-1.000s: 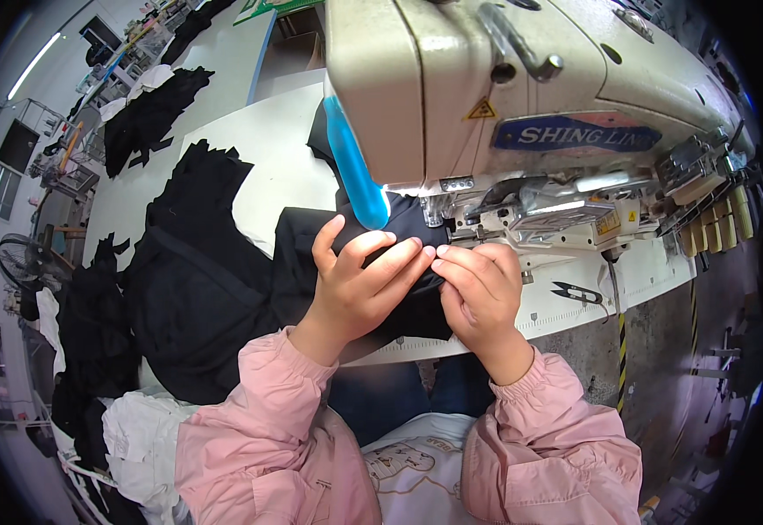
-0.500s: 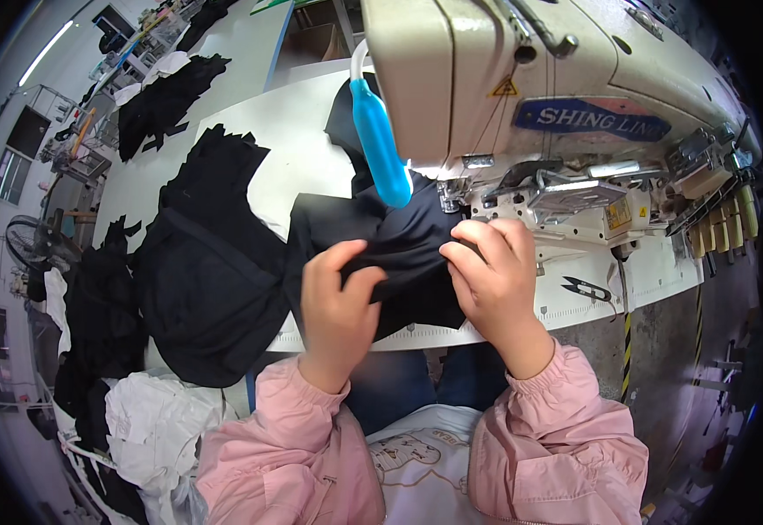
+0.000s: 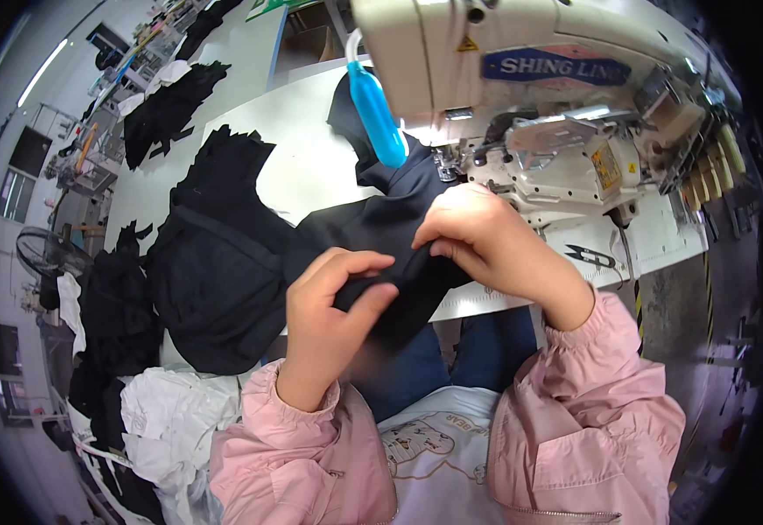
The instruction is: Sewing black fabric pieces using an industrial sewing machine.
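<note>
A length of black fabric [image 3: 359, 223] runs from under the presser foot [image 3: 445, 164] of a cream sewing machine [image 3: 403, 66] toward me, its near part hanging past the table edge. My right hand [image 3: 491, 238], just in front of the presser foot, pinches an edge of the fabric between thumb and fingers. Over the fabric's near left part is my left hand [image 3: 324, 302], thumb and forefinger apart; its other fingers are mostly hidden. A blue-sleeved lamp [image 3: 377, 118] hangs beside the machine head, above the cloth.
Black thread snips [image 3: 590, 255] lie on the table right of my right hand. More black cut pieces [image 3: 215, 289] are heaped at the left, above a crumpled white bundle [image 3: 167, 420]. A second table at the far left bears black pieces [image 3: 171, 109]. A fan [image 3: 44, 254] stands beyond.
My right hand has turned, its fingers now pointing left, and draws the fabric edge leftward and nearer. My left hand has shifted slightly left, its thumb and forefinger still apart. The view has moved a little.
</note>
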The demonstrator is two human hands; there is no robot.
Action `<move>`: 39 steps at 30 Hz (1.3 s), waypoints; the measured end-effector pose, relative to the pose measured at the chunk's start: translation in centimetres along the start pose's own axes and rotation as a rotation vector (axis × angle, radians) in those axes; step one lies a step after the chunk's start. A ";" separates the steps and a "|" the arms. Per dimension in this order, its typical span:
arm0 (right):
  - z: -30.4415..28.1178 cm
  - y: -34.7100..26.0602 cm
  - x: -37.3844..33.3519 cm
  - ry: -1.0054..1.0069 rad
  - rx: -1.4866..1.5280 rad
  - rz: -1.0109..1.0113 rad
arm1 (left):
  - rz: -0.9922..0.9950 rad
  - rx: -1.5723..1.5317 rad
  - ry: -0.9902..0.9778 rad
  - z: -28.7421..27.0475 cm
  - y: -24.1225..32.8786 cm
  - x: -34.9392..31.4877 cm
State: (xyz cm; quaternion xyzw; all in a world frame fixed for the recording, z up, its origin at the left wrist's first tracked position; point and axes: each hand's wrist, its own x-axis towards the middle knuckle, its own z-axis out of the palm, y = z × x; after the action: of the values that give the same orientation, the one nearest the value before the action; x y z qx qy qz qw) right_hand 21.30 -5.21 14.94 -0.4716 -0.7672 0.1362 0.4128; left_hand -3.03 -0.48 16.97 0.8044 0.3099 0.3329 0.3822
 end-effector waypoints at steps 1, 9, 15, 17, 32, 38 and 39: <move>-0.1 0.0 0.2 -0.015 0.025 -0.001 | 0.069 0.069 0.080 0.0 -0.4 0.1; 0.5 1.1 0.8 -0.044 -0.027 0.037 | 0.020 0.023 0.072 -1.0 -0.8 0.6; 0.7 1.0 0.8 -0.029 -0.102 0.009 | 0.080 -0.055 0.000 -1.6 -1.2 0.0; 0.9 0.5 0.7 0.007 -0.138 -0.005 | 0.149 0.008 0.052 -1.2 -1.6 -0.1; 3.1 -0.5 -4.9 0.435 -0.534 -0.175 | 0.698 0.511 0.218 9.2 -7.0 4.0; 0.7 -1.0 -2.6 0.451 -0.512 -0.100 | 0.574 0.275 -0.004 6.7 -5.1 8.6; 0.2 -1.2 -2.0 0.460 -0.519 -0.079 | 0.551 0.252 -0.050 6.1 -4.6 9.1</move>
State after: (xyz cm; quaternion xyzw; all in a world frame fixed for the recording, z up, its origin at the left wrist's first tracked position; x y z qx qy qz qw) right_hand 20.83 -7.48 14.55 -0.5490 -0.6809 -0.1892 0.4463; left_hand 5.95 6.26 12.95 0.9073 0.1092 0.3630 0.1821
